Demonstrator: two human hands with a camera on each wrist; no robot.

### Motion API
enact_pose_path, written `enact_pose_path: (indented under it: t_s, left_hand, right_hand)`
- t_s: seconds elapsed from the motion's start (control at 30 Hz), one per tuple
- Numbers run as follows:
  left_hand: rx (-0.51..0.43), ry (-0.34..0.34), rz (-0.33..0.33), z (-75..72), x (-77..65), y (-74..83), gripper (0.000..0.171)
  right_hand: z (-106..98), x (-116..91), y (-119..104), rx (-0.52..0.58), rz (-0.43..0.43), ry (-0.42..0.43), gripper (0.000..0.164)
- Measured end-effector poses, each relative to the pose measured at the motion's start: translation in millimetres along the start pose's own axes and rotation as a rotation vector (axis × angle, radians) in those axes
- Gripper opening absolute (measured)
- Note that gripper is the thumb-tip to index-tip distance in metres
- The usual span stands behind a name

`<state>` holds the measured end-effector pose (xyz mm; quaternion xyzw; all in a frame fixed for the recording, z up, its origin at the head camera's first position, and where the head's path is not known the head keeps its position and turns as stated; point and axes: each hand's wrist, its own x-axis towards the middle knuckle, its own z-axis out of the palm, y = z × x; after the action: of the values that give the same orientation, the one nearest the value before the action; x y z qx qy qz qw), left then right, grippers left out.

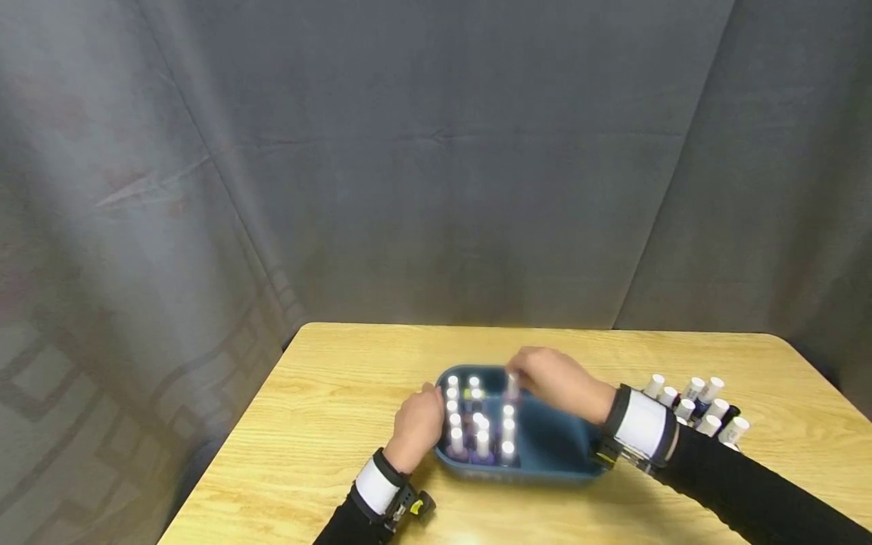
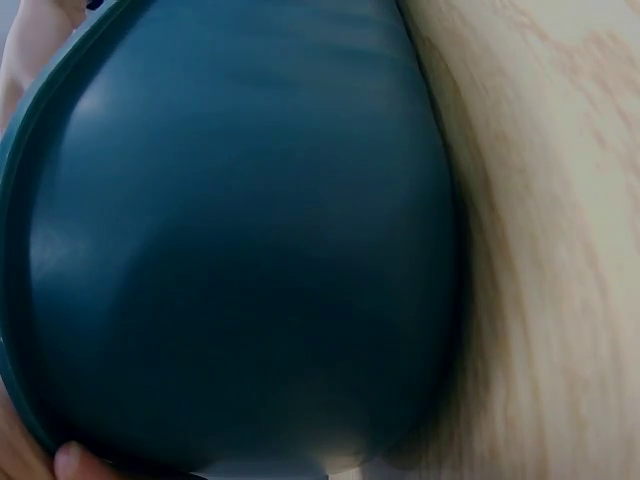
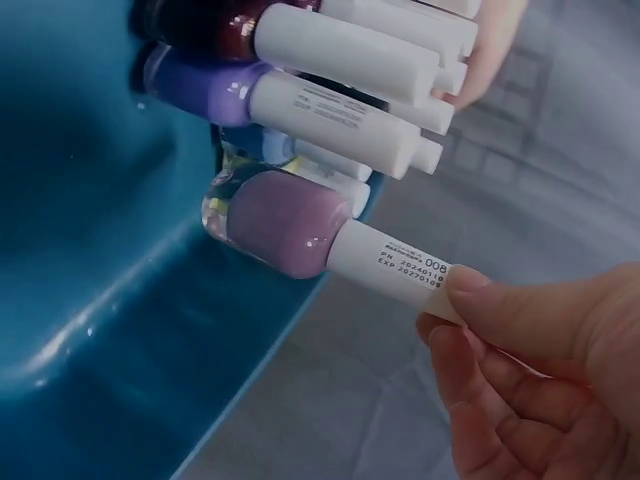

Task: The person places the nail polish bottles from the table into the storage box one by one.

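Sleeves: black fabric on both forearms, the left sleeve (image 1: 354,526) at the bottom edge, the right sleeve (image 1: 742,481) reaching in from the lower right.
Wristbands: a white band on each wrist, left wristband (image 1: 376,487) and right wristband (image 1: 642,422).
Left hand: the left hand (image 1: 418,424) is at the tray's left end, its fingers curled on the rim and holding it.
Tray: the dark blue-green tray (image 1: 555,443) sits on the table between the hands — its right part shows bare floor.
Bottles in the tray: white-capped bottles (image 1: 482,448) stand in three columns in the left part, caps up; purple and dark red ones show in the right wrist view.
Right hand: the right hand (image 1: 562,384) is above the tray's far side, thumb and fingers pinching a white cap marked 008.
Held bottle: the mauve bottle (image 3: 285,225) is at the far end of the right-hand column — whether its base touches the tray floor, I cannot tell.
Bottles outside: more white-capped bottles (image 1: 708,425) cluster on the table beyond the right forearm, partly hidden by it.
Table: light wood-grain table (image 1: 341,393).
Backdrop: grey curtain (image 1: 436,204) behind the table's far edge.
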<state>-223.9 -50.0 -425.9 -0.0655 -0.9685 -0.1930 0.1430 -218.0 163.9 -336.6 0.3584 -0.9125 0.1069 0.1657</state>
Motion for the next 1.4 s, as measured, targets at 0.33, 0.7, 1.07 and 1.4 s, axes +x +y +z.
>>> enact_pose_path:
  t_s: [0.33,0.7,1.07,1.4]
  left_hand:
    - [0.008,-0.020,-0.011,1.3,0.5,3.0,0.030]
    - [-0.002,-0.022,-0.013,0.6,0.4,4.3,0.030]
    - [0.001,-0.001,0.009,0.4,0.0,4.2,0.030]
    - [0.003,0.000,0.007,0.6,-0.2,4.0,0.030]
  right_hand:
    - [9.1,1.3,-1.0,0.044,0.040,-0.078,0.012]
    - [16.8,-0.4,-0.2,0.058,0.059,-0.121,0.012]
    - [14.8,-1.2,-2.8,0.059,0.032,-0.133,0.010]
    - [14.5,-3.9,-3.7,0.073,0.024,-0.141,0.010]
